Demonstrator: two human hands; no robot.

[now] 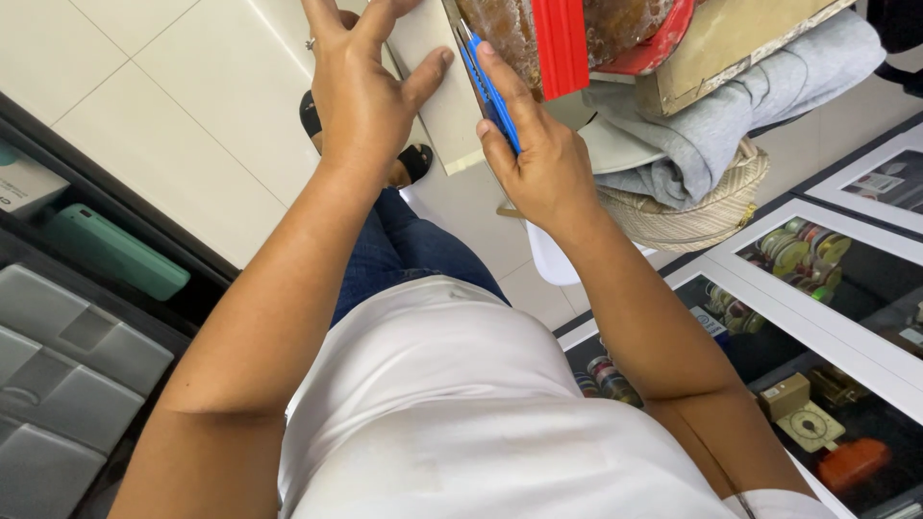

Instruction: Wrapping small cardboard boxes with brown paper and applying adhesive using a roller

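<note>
While the camera looked straight down the person's own body, both arms reached forward over a pale tiled floor (173,125). The left hand (361,91) lay with fingers spread and flat against a cream-coloured board (437,91), pressing rather than clasping it. The right hand (543,159) was curled closed around a slim blue tool (492,91), pinched between thumb and fingers and held against the board's right edge.

That board stood upright between the two hands, near the top of the view. It looked thin, rigid and smooth — probably light, but likely to slip under a flat palm, so its edges seemed the surer place to grip.

Just right of the hands sat a cluttered pile: a red plastic piece (562,43), a grey folded garment (731,106) and a woven straw hat (692,211). Lower right, a glass display case (817,317) held small trinkets — too small to identify. A teal case (115,250) lay at the left.
</note>
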